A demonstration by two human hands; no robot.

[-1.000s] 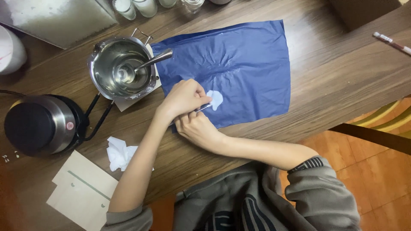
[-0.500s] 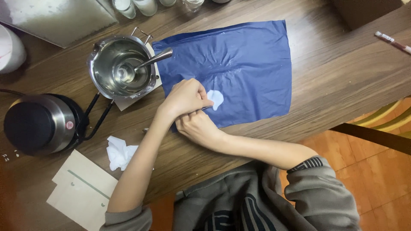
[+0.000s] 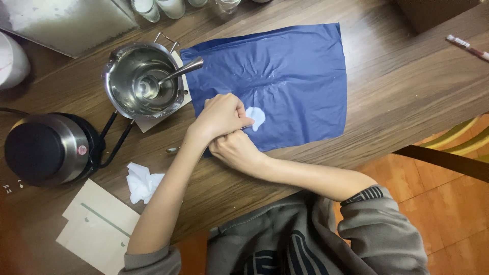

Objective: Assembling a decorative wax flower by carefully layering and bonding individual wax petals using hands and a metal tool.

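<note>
A wrinkled blue sheet (image 3: pixel 290 76) lies on the wooden table (image 3: pixel 407 86) with a small white blob (image 3: pixel 256 116) near its front edge. My left hand (image 3: pixel 220 116) is curled just left of the blob, its fingers closed on what looks like a thin tool whose tip reaches the blob. Directly below it, touching it, my right hand (image 3: pixel 235 150) rests on the sheet's front edge. The left hand hides its fingertips, so I cannot tell what it holds.
A steel pot (image 3: pixel 142 81) with a spoon (image 3: pixel 178 71) in it stands left of the sheet. A black and steel kettle (image 3: pixel 48 147) sits at the far left. A crumpled white tissue (image 3: pixel 142 183) and paper sheets (image 3: pixel 97 229) lie near the front edge. Jars (image 3: pixel 170 7) line the back.
Both hands stay together at the blob. The left hand's fingers have closed a little more over the thin tip.
</note>
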